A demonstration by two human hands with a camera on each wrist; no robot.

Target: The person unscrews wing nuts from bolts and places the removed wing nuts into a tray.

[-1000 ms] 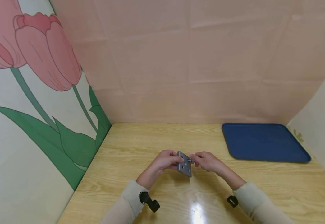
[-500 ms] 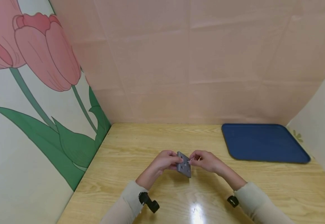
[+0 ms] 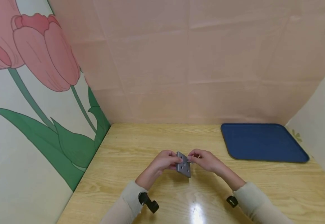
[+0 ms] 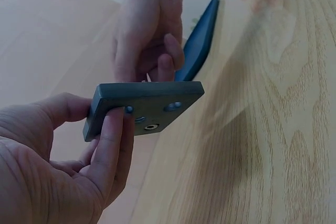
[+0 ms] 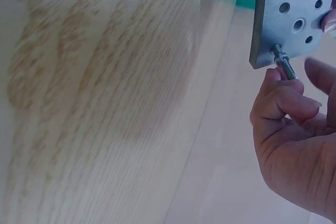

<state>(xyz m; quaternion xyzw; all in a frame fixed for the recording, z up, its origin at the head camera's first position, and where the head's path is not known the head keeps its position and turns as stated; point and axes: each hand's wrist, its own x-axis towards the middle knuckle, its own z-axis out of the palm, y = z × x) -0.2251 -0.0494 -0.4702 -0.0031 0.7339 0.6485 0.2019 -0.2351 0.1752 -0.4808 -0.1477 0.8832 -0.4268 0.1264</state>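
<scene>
My left hand (image 3: 162, 161) (image 4: 63, 171) grips a square grey metal plate (image 3: 183, 170) (image 4: 173, 96) (image 5: 268, 24) by one edge, holding it tilted above the table. Several holes pass through the plate. A threaded silver bolt (image 5: 285, 64) sticks out of a corner hole, on the side facing my right hand (image 3: 207, 160) (image 4: 149, 30) (image 5: 299, 140). The right fingers are curled at the bolt and touch its outer end; the thumb stands slightly apart in the right wrist view. In the left wrist view, the plate partly hides the right fingertips.
A blue tray (image 3: 263, 143) (image 4: 202, 43) lies at the back right of the wooden table (image 3: 140, 137). A pinkish sheet hangs behind the table, and panels with painted flowers stand on both sides.
The right fingers have shifted around the bolt and moved slightly left, closer to the plate. The left hand and plate have barely moved.
</scene>
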